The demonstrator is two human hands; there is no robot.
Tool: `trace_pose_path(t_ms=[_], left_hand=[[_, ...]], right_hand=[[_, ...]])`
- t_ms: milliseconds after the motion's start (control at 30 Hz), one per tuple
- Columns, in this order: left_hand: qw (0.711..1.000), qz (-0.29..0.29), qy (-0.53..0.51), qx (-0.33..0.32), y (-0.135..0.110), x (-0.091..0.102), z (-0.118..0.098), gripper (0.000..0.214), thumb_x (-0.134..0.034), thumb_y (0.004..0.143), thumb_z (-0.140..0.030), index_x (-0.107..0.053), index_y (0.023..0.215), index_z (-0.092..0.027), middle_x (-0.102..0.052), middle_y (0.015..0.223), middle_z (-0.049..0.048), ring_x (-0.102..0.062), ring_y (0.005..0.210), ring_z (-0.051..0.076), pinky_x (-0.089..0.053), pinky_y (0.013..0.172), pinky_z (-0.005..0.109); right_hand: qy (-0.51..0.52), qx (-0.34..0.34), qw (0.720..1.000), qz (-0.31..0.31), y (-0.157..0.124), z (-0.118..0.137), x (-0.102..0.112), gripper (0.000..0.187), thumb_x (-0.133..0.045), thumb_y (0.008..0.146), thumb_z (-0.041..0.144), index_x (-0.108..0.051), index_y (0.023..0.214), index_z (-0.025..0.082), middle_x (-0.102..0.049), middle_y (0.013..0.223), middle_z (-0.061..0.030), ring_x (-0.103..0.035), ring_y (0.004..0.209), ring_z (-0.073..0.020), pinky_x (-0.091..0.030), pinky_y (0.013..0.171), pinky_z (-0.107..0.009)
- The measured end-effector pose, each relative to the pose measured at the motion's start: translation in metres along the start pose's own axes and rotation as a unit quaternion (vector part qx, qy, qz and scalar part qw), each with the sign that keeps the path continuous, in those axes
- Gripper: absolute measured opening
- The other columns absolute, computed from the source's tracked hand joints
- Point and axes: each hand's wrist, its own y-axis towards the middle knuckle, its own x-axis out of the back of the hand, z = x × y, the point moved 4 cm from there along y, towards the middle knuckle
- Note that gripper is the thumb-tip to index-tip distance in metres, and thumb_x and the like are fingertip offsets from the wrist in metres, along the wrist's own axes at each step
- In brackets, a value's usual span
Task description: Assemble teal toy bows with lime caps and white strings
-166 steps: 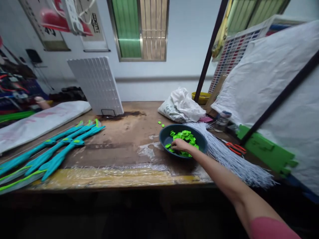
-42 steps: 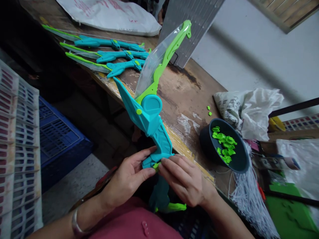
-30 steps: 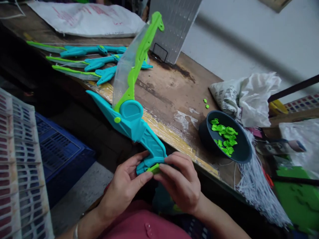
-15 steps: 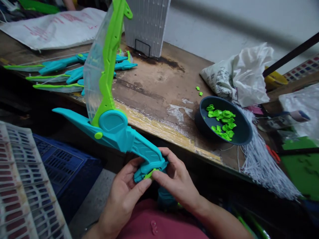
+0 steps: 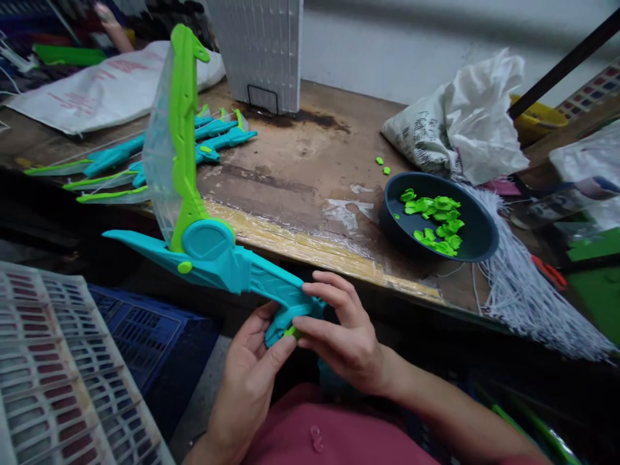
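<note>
A turquoise toy bow (image 5: 210, 258) with an upright lime-green limb (image 5: 184, 142) and clear plastic sheeting beside it is held in front of my body. My left hand (image 5: 247, 374) grips its near end from the left, thumb on top. From the right, my right hand (image 5: 346, 332) holds the same end, its fingers bent over it. A small lime-green piece (image 5: 290, 331) is set in that end between my two hands, mostly covered by fingertips. On the bench, a dark bowl (image 5: 392, 223) contains several lime-green plastic pieces (image 5: 438, 210).
Similar toy bows (image 5: 116, 155) lie on the bench (image 5: 300, 155) at left, beside a white sack (image 5: 92, 90). Another sack (image 5: 421, 139) and a bundle of white strings (image 5: 523, 290) are at right. Plastic crates (image 5: 62, 361) stand at lower left; a person's hand (image 5: 113, 26) shows behind.
My right thumb has moved off the top of the small green piece, and the right fingers now reach further over the bow's end. The camera view has shifted slightly.
</note>
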Motion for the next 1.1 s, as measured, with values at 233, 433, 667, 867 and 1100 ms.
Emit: trace_pose_path(t_ms=[233,433,667,867,1100], left_hand=[[1.000,0.018,-0.009,-0.005,0.006,0.001,0.002,0.064,-0.083,0.081,-0.026,-0.054,0.137,-0.015,-0.063,0.134,0.0133,-0.064,0.121,0.022,-0.055,0.100,0.024],[0.999,0.033,-0.020,-0.012,0.010,-0.003,0.002,0.063,-0.084,0.080,-0.025,-0.054,0.135,-0.014,-0.065,0.132,0.0135,-0.066,0.118,0.021,-0.056,0.099,0.024],[0.999,0.023,0.032,-0.021,0.012,0.001,0.003,0.065,-0.081,0.084,-0.027,-0.051,0.140,-0.015,-0.063,0.134,0.0129,-0.065,0.119,0.019,-0.055,0.101,0.022],[0.998,0.019,0.047,-0.031,0.008,0.004,0.004,0.061,-0.077,0.088,-0.030,-0.053,0.142,-0.017,-0.063,0.136,0.0125,-0.064,0.122,0.022,-0.053,0.103,0.024],[0.995,0.007,0.094,-0.034,-0.004,0.003,0.002,0.061,-0.075,0.089,-0.032,-0.049,0.144,-0.020,-0.062,0.139,0.0100,-0.063,0.124,0.021,-0.051,0.105,0.023]], right_hand=[[-0.097,0.206,0.964,0.139,0.020,-0.009,0.015,0.021,-0.062,0.097,0.015,-0.066,0.113,0.003,-0.066,0.105,-0.0125,-0.057,0.112,-0.0266,-0.053,0.093,-0.045],[-0.076,0.222,0.954,0.187,0.028,-0.012,0.021,0.019,-0.057,0.100,0.015,-0.066,0.112,0.002,-0.065,0.105,-0.0130,-0.055,0.113,-0.0255,-0.052,0.094,-0.042],[-0.062,0.166,0.975,0.134,0.024,-0.008,0.013,0.016,-0.063,0.096,0.013,-0.063,0.110,0.004,-0.063,0.100,-0.0121,-0.054,0.109,-0.0250,-0.053,0.090,-0.041],[0.051,-0.088,0.992,0.081,0.014,-0.019,0.009,0.067,-0.075,0.091,0.039,-0.043,0.144,0.013,-0.049,0.140,-0.0181,-0.047,0.133,-0.0258,-0.046,0.109,-0.044],[0.342,-0.339,0.863,0.152,0.010,-0.033,-0.007,0.043,-0.082,0.083,0.039,-0.063,0.112,0.015,-0.064,0.097,-0.0016,-0.057,0.085,-0.0124,-0.048,0.076,-0.024]])
